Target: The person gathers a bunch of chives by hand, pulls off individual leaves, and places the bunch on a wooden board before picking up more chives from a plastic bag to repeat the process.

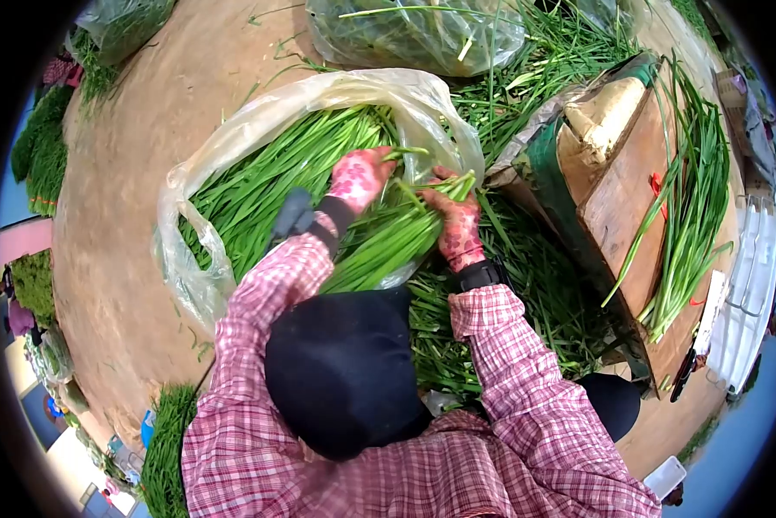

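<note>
A clear plastic bag [189, 164] lies open in front of me, full of long green stalks [267, 173]. My left hand [359, 179], in a pink patterned covering, is over the bag's right part, its fingers closed on a pale green stalk [408, 151]. Just to the right, my right hand [457, 220] is wrapped round the pale ends of a bunch of green stalks [388, 246]. The leafy part of this bunch slants down and left towards my lap.
On the right, more stalks [694, 190] lie on a wooden board [617, 207] beside red ties [656, 186]. A filled plastic bag [414, 39] stands at the top. Loose greens [535, 285] cover the ground right of my lap. Dark-handled tool [684, 374] at the board's lower right.
</note>
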Demonstrator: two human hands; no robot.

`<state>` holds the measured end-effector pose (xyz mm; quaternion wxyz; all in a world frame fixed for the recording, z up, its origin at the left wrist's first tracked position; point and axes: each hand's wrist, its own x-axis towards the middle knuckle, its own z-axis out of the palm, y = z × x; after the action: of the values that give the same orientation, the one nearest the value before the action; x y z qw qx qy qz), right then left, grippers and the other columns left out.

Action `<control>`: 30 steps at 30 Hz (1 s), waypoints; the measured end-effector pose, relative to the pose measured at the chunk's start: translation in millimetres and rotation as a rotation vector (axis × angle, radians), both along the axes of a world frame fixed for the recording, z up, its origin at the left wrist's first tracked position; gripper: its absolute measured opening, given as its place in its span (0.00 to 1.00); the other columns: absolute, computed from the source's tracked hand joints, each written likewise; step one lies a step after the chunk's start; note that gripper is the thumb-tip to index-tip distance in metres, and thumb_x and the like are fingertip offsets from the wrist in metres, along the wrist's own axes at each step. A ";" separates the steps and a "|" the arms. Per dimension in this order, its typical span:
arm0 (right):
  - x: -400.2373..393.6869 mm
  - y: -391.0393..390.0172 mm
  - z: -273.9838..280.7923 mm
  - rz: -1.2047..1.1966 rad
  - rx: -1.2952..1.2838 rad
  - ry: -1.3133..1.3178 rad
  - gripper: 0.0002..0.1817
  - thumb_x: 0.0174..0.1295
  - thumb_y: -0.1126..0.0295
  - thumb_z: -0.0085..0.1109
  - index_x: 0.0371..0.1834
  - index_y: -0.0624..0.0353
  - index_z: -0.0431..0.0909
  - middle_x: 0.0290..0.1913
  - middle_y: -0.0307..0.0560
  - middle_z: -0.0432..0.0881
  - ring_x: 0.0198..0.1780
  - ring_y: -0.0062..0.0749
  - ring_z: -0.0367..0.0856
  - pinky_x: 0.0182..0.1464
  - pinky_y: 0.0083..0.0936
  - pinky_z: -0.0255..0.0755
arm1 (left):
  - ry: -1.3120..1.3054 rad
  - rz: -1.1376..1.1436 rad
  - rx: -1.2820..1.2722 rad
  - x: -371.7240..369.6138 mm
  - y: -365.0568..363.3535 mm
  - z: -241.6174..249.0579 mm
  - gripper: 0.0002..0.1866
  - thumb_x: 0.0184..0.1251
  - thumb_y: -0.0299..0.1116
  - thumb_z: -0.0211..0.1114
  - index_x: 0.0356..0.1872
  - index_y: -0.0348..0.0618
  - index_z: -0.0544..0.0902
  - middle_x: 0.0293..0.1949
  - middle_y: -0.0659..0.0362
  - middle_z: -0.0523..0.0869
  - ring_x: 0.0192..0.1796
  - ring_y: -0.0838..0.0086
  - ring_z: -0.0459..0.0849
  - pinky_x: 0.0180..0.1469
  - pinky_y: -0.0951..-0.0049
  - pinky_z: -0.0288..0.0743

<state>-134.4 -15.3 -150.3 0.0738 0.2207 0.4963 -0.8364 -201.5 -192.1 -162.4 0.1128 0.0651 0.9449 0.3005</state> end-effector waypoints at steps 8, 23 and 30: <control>-2.3 6.4 -1.8 0.107 0.021 -0.041 0.25 0.52 0.82 0.66 0.56 0.65 0.74 0.43 0.45 0.84 0.45 0.29 0.82 0.53 0.25 0.74 | -0.139 -0.366 -0.091 57.9 0.2 5.9 0.11 0.62 0.35 0.59 0.41 0.42 0.84 0.34 0.45 0.86 0.39 0.51 0.85 0.45 0.58 0.78; 9.6 13.1 37.9 0.001 -0.168 0.036 0.21 0.56 0.73 0.66 0.52 0.65 0.72 0.35 0.48 0.83 0.39 0.34 0.83 0.46 0.28 0.78 | 0.382 0.155 -0.167 -20.5 -29.7 32.7 0.09 0.55 0.33 0.64 0.38 0.51 0.85 0.36 0.56 0.83 0.42 0.61 0.83 0.43 0.61 0.77; 0.6 -2.9 10.7 -0.052 0.070 0.116 0.19 0.54 0.78 0.67 0.50 0.63 0.75 0.40 0.44 0.83 0.42 0.30 0.83 0.45 0.26 0.79 | 0.314 -0.042 -0.291 -24.8 -38.7 -7.0 0.19 0.57 0.37 0.68 0.50 0.43 0.83 0.47 0.51 0.85 0.49 0.55 0.83 0.53 0.59 0.76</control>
<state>-133.7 -18.2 -139.6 0.0154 0.1871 0.5229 -0.8315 -226.3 -230.8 -169.4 -0.0215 0.1141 0.9827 0.1446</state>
